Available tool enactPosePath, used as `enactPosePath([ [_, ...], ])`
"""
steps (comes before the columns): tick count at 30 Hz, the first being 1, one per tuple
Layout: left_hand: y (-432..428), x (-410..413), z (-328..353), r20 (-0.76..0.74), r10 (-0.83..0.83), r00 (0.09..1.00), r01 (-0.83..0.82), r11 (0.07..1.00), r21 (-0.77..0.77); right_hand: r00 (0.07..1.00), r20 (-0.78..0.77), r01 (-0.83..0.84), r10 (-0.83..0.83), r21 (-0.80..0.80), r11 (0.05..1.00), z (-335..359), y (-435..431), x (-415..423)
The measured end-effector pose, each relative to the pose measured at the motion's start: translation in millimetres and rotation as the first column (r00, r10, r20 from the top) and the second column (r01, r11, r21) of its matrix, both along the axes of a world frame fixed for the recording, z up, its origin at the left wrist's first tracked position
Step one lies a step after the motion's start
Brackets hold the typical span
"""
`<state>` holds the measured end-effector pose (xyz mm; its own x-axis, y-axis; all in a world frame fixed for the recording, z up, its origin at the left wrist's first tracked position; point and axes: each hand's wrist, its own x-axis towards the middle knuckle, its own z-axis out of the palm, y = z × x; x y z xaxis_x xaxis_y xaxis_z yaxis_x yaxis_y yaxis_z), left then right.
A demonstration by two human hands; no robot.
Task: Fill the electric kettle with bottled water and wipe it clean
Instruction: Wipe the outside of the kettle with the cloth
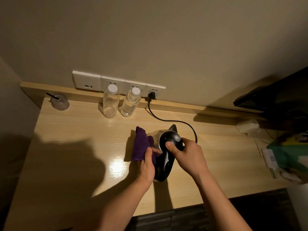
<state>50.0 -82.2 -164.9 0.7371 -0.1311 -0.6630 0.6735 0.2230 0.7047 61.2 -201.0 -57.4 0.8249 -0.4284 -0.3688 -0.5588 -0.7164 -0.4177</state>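
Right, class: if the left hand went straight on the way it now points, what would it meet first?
The left hand grips the purple cloth against the kettle, so the kettle's side likely comes first; beyond it depth is unclear.

Purple cloth [141, 144], black kettle [170, 140]

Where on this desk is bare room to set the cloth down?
Left of the purple cloth, in front of the two clear bottles, the light wooden desk is bare. The right end, by the white charger, is crowded.
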Motion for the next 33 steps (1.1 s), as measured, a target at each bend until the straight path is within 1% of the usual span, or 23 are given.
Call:
enactPosePath([
  [2,2.3,0.7,-8.1,0.001,-0.026,1.000,0.026,0.999,0.024,1.000,0.007,0.004,-0.004,0.022,1.000,1.8,-0.3,-0.1],
  [4,9.7,4.4,-10.8,-0.042,-0.030,0.999,0.029,0.999,-0.020,1.000,-0.002,0.004,-0.004,0.044,0.999,5.1,-1.1,1.6],
  [7,28.9,14.3,-16.3,-0.220,0.027,0.975,-0.050,0.994,-0.098,0.999,-0.023,0.029,-0.028,0.083,0.996,6.7,-2.1,0.7],
  [9,48.3,23.1,-10.3,-0.261,0.072,0.963,-0.120,0.978,-0.172,0.998,-0.031,0.060,-0.057,0.094,0.994,7.8,1.1,-1.8],
  [10,60.2,27.5,-4.0,-0.281,0.099,0.955,-0.162,0.964,-0.210,0.998,-0.036,0.063,-0.060,0.059,0.996,9.0,4.9,-3.2],
  [11,73.0,31.6,2.6,-0.303,0.127,0.945,-0.204,0.949,-0.241,0.998,-0.029,0.051,-0.052,-0.024,0.998,11.0,10.7,-3.6],
  [12,85.9,34.7,9.5,-0.327,0.148,0.933,-0.242,0.932,-0.268,1.000,0.008,0.029,-0.029,-0.113,0.993,13.4,17.6,-4.2],
  [13,98.0,37.0,16.9,-0.350,0.154,0.924,-0.267,0.915,-0.302,0.996,0.094,0.005,0.011,-0.166,0.986,16.5,26.5,-4.2],
  [14,110.2,38.5,24.9,-0.368,0.145,0.919,-0.275,0.902,-0.332,0.979,0.195,-0.027,0.061,-0.169,0.985,19.5,36.4,-3.3],
  [15,119.0,39.8,33.3,-0.376,0.122,0.919,-0.268,0.891,-0.367,0.957,0.269,-0.073,0.109,-0.142,0.987,20.9,46.9,-1.6],
  [16,127.8,40.9,41.7,-0.375,0.102,0.921,-0.258,0.882,-0.394,0.941,0.309,-0.116,0.138,-0.089,0.989,20.7,57.6,0.2],
  [17,135.4,42.3,49.9,-0.366,0.096,0.926,-0.253,0.877,-0.410,0.940,0.315,-0.139,0.135,-0.012,0.990,19.8,68.8,2.6],
  [19,151.3,46.8,62.2,-0.342,0.115,0.933,-0.253,0.884,-0.393,0.968,0.244,-0.110,0.058,0.206,0.972,15.6,88.5,10.9],
  [21,167.2,52.0,71.9,-0.316,0.094,0.944,-0.220,0.893,-0.393,0.995,0.103,-0.035,-0.005,0.380,0.925,9.1,102.8,24.2],
  [22,174.9,54.2,75.9,-0.306,0.071,0.949,-0.198,0.892,-0.407,0.999,0.042,-0.001,-0.020,0.457,0.889,4.6,107.6,31.0],
  [23,182.5,56.4,76.9,-0.297,0.052,0.954,-0.177,0.893,-0.413,0.999,-0.006,0.044,-0.049,0.552,0.832,-0.2,111.9,37.3],
  [25,196.2,60.1,75.7,-0.295,0.019,0.955,-0.143,0.904,-0.404,0.982,-0.119,0.187,-0.147,0.732,0.655,-11.6,121.4,44.8],
  [26,203.6,62.1,73.4,-0.297,0.000,0.955,-0.125,0.907,-0.402,0.969,-0.160,0.240,-0.186,0.780,0.578,-18.2,126.3,47.1],
  [27,209.4,64.8,69.2,-0.300,-0.016,0.954,-0.110,0.911,-0.398,0.962,-0.180,0.263,-0.205,0.808,0.527,-26.2,131.1,49.6],
  [28,216.3,67.8,64.8,-0.306,-0.024,0.952,-0.102,0.915,-0.390,0.961,-0.183,0.266,-0.208,0.817,0.511,-33.9,136.2,52.3],
  [29,223.5,71.2,58.5,-0.306,-0.032,0.951,-0.090,0.921,-0.378,0.963,-0.176,0.259,-0.205,0.818,0.513,-41.0,142.5,55.5],
  [31,239.0,79.3,43.0,-0.278,-0.025,0.960,-0.069,0.943,-0.325,0.974,-0.139,0.215,-0.177,0.806,0.551,-52.8,156.6,63.7],
  [33,255.3,89.8,26.7,-0.238,0.009,0.971,-0.063,0.973,-0.222,0.987,-0.078,0.148,-0.142,0.789,0.597,-63.4,171.7,71.9],
])
